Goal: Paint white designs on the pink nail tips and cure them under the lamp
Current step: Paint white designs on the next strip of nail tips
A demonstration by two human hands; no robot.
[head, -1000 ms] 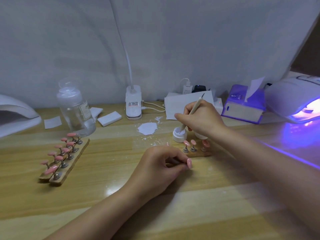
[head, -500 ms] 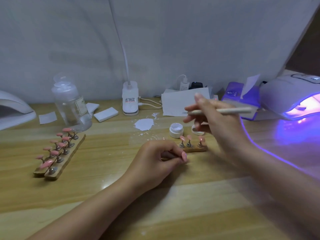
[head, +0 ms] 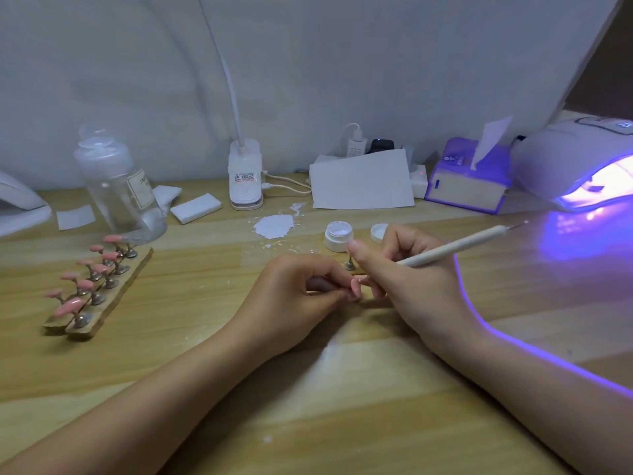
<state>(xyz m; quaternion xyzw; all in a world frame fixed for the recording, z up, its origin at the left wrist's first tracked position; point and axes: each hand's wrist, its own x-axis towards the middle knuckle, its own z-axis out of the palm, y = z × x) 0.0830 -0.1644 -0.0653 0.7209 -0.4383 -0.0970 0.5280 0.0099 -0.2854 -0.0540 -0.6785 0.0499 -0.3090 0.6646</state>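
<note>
Your left hand [head: 294, 296] pinches a pink tip [head: 356, 289] at table centre; your right hand [head: 404, 275], fingers curled round the brush [head: 459, 247], sits just right, bristles hidden.

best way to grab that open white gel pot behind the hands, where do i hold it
Take the white gel pot by its short round side wall, thumb and fingers on opposite sides, coming down from above and from its left. It stands upright with the lid off, so a top pinch would dip into the gel, and the right hand crowds its right side.
</note>
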